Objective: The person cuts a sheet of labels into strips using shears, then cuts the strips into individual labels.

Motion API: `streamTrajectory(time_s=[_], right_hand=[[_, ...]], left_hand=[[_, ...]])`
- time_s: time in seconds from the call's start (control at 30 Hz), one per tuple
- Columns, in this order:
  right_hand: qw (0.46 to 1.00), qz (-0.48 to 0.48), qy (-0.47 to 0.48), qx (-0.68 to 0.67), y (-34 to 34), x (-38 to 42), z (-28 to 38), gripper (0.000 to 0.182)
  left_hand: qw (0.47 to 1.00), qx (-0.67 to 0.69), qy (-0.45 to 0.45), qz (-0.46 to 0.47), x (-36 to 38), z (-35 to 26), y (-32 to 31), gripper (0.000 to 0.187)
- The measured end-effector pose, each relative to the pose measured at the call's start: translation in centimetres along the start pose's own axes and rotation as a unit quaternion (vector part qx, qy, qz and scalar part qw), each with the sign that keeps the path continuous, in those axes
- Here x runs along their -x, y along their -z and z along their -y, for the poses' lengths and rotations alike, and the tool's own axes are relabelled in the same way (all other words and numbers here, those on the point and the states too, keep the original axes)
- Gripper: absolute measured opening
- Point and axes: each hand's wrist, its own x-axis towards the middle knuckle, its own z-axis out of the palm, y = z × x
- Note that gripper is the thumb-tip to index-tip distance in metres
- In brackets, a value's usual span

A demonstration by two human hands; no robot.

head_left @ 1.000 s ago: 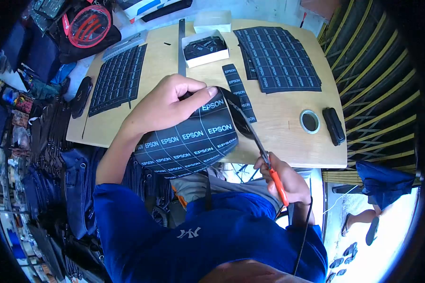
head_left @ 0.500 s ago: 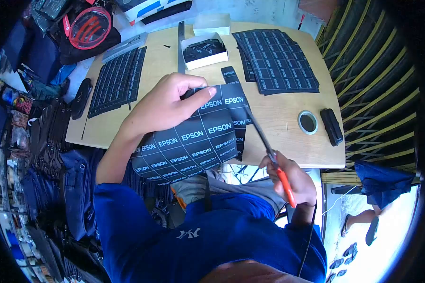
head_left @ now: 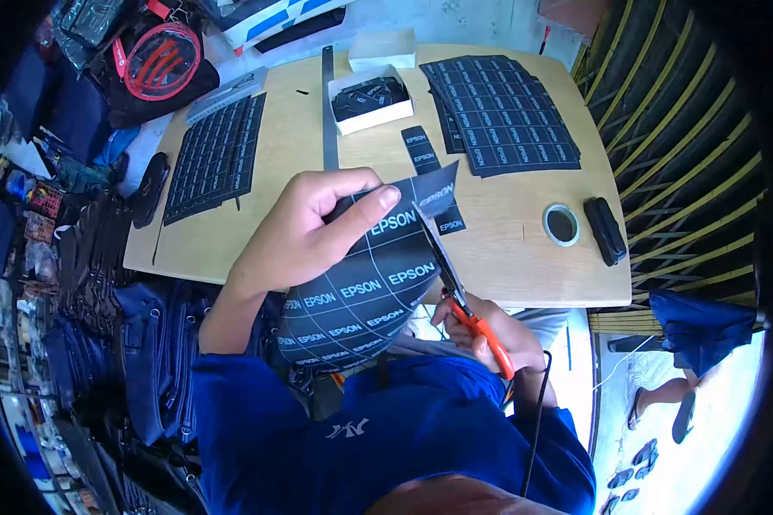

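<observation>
My left hand (head_left: 305,232) pinches the top edge of a black sheet (head_left: 352,296) printed with a grid of white EPSON labels, thumb in front. The sheet bows down toward my lap. In my right hand (head_left: 517,336) are scissors (head_left: 491,345) with orange handles, fingers wrapped around them. Their blades lie along the sheet's right part, beside a narrow flap (head_left: 438,190) that bends away at the upper right corner. Behind the sheet, a cut strip of labels (head_left: 423,153) rests on the table, partly hidden.
On the wooden table (head_left: 507,257) lie label sheets (head_left: 515,116) at right and more sheets (head_left: 215,159) at left. A white box (head_left: 371,120) holds loose labels beside a metal ruler (head_left: 329,112). A tape roll (head_left: 561,224) and black case (head_left: 605,232) sit at right.
The scissors have moved down and left onto the sheet, their blades now at its right side. The sheet has shifted lower, and its corner flap now bends up.
</observation>
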Motion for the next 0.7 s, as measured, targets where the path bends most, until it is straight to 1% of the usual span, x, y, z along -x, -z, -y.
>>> streamTrajectory(time_s=[0.07, 0.13, 0.17, 0.23, 0.33, 0.47, 0.63, 0.7], right_hand=[[1.0, 0.001, 0.005, 0.002, -0.1, -0.4, 0.3, 0.058], [0.999, -0.045, 0.028, 0.013, -0.4, -1.1, 1.1, 0.064], [0.999, -0.045, 0.028, 0.012, -0.5, -1.3, 1.0, 0.064], [0.998, -0.052, 0.035, 0.012, -0.6, -1.6, 0.7, 0.07], [0.999, -0.048, 0.024, -0.005, -0.7, -1.8, 0.6, 0.071], [0.998, -0.051, 0.023, 0.0, -0.9, -2.2, 0.6, 0.069], [0.995, -0.089, 0.033, 0.011, -1.2, -2.6, 0.4, 0.06], [0.995, -0.095, 0.035, 0.019, -1.1, -2.9, 0.5, 0.058]], left_hand=[[1.0, 0.025, -0.004, 0.002, 0.1, 0.1, -0.3, 0.025], [0.999, 0.041, 0.006, 0.007, 0.2, 0.0, -0.4, 0.025], [0.999, 0.039, -0.001, 0.013, 0.2, 0.1, -0.3, 0.025], [0.999, 0.037, -0.008, 0.02, 0.2, 0.3, -0.3, 0.026], [1.0, 0.024, -0.011, 0.015, 0.2, 0.4, -0.3, 0.026], [0.999, 0.026, -0.002, 0.022, 0.1, 0.3, -0.1, 0.026], [0.999, 0.043, 0.004, 0.02, -0.2, 0.6, 0.0, 0.026], [0.999, 0.025, -0.003, 0.022, -0.4, 1.0, 0.2, 0.026]])
